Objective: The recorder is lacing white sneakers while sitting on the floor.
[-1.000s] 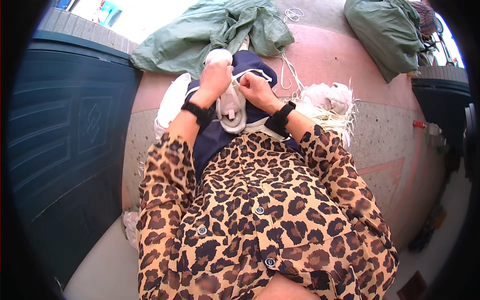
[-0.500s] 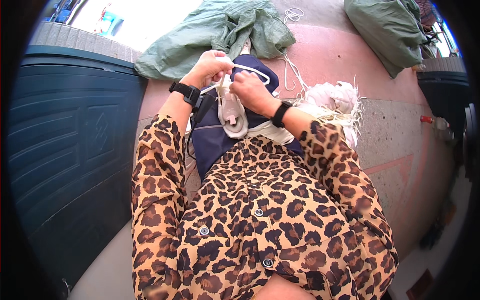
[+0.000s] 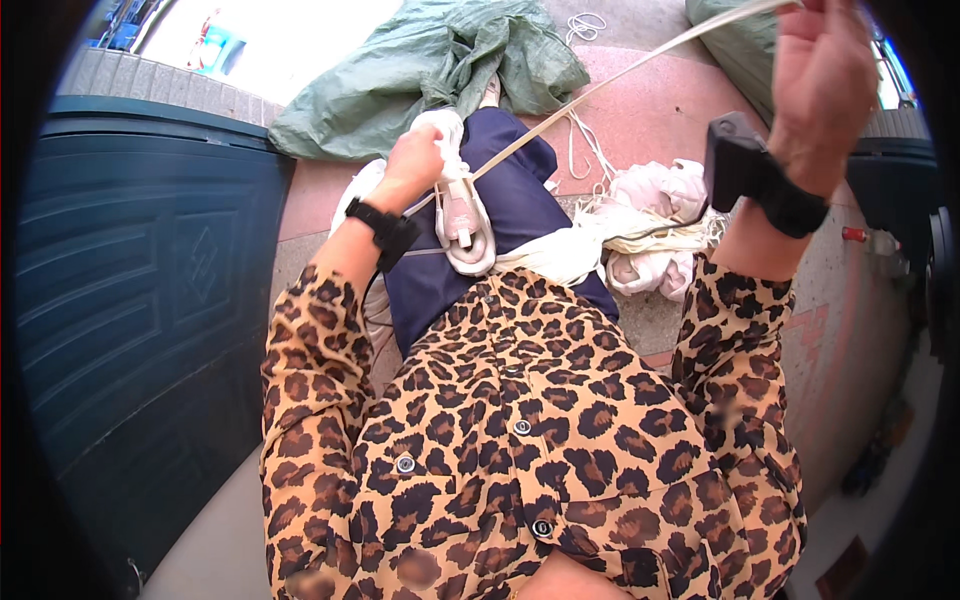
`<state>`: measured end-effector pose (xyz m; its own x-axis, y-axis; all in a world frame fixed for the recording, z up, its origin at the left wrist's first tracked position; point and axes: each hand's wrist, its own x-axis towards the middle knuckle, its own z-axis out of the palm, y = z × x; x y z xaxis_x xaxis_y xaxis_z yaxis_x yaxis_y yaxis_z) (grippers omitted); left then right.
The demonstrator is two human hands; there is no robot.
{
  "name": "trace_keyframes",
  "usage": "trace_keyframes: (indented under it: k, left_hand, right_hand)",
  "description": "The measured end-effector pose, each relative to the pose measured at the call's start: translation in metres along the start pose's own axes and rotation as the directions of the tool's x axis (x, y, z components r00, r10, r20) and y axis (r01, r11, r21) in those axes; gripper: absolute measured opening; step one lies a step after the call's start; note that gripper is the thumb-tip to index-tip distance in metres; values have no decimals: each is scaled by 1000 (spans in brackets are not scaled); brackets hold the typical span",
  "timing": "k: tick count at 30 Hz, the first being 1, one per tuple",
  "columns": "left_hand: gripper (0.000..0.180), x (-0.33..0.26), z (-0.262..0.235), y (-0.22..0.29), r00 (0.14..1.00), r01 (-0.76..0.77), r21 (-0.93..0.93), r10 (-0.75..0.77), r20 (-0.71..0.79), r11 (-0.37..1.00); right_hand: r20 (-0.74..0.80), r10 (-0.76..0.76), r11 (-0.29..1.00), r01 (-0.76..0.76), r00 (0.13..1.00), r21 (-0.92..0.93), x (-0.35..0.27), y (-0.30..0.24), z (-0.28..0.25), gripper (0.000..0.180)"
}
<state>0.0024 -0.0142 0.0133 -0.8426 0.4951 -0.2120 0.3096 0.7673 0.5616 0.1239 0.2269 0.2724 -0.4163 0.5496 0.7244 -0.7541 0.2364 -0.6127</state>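
Note:
A white shoe (image 3: pixel 481 245) rests on my dark blue trousers, its heel opening toward me. My left hand (image 3: pixel 415 162) is closed around its front part, and the hand hides some of the shoe. From the shoe's lacing area a cream shoelace (image 3: pixel 610 82) stretches taut up to the far right. Its far end is pinched in my right hand (image 3: pixel 822 85), which is raised high and slightly blurred. A bundle of cream laces (image 3: pixel 560 252) lies across my lap on the right.
Several white shoes (image 3: pixel 660 190) are heaped on the floor at my right, with loose laces. Green sacks (image 3: pixel 370 95) lie ahead. A dark blue panelled door (image 3: pixel 150 260) stands on the left. A coil of white cord (image 3: pixel 586 27) lies on the far floor.
My right hand has moved from beside the shoe far up and to the right, drawing the shoelace out straight. My left hand has stayed near the shoe's front, now gripping it.

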Motion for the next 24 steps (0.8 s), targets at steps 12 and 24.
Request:
trace_keyframes:
  k: [12,24]
  left_hand:
    - [23,-62,-10,-13,993,-101,115,108,-53,988]
    - [21,-64,-32,-16,964,265,-515,-217,152,815]
  right_hand:
    - [442,897,327,-662,-8,-674,-233,145,35,24]
    - [642,757,635,96,121,-766,-274,163,59,13]
